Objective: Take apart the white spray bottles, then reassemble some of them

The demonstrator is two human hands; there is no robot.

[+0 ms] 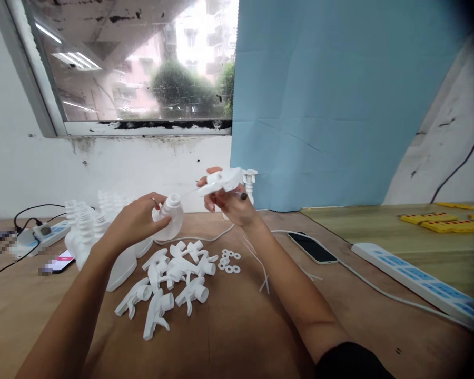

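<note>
My left hand [140,218] is closed round the upper part of a translucent white bottle [175,223], whose threaded mouth faces up. In my right hand [237,209] is a white trigger spray head [225,180], lying sideways above the fingers. A thin clear tube [189,191] runs from the spray head toward the bottle's mouth; whether its tip is inside I cannot tell. A dark-ended, pen-like stick [243,196] also shows at my right hand. Below, loose trigger spray heads [177,268] lie in a pile, beside several small white ring washers [229,260].
Several white bottles [82,226] stand at the left. Thin tubes [263,263] lie near my right forearm. A phone [314,247], a power strip [414,284] and a white cable are at the right. Another phone [64,260] and strip lie left. Behind rise a wall and a blue curtain [332,105].
</note>
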